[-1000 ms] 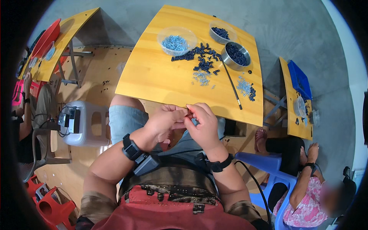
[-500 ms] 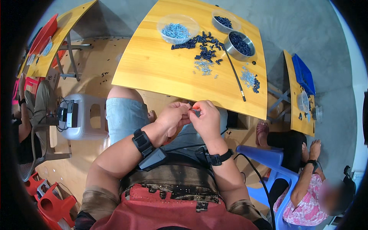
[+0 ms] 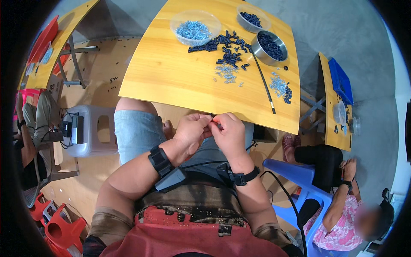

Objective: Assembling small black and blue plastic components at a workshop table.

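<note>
My left hand (image 3: pixel 191 130) and my right hand (image 3: pixel 227 130) meet over my lap, just off the near edge of the yellow table (image 3: pixel 171 81). Thumbs and fingertips of both are pinched together around something small and dark, mostly hidden by the fingers. Beyond them on the table lie a heap of short black plastic pieces (image 3: pixel 231 58) and a small scatter of clear pieces (image 3: pixel 226 73). To the right sit a pile of clear pieces (image 3: pixel 279 85) and a few black ones (image 3: pixel 288 95).
A clear tub (image 3: pixel 195 43) of bluish clear pieces, a clear tub of black pieces (image 3: pixel 250 19) and a metal bowl (image 3: pixel 276 60) stand farther back. A thin black rod (image 3: pixel 263 81) leans on the bowl. A person (image 3: pixel 338 214) sits at right by a blue chair (image 3: pixel 295 175).
My hands stay pinched together in nearly the same place, with slight finger movement. The view has shifted a little; the things on the table look unchanged.
</note>
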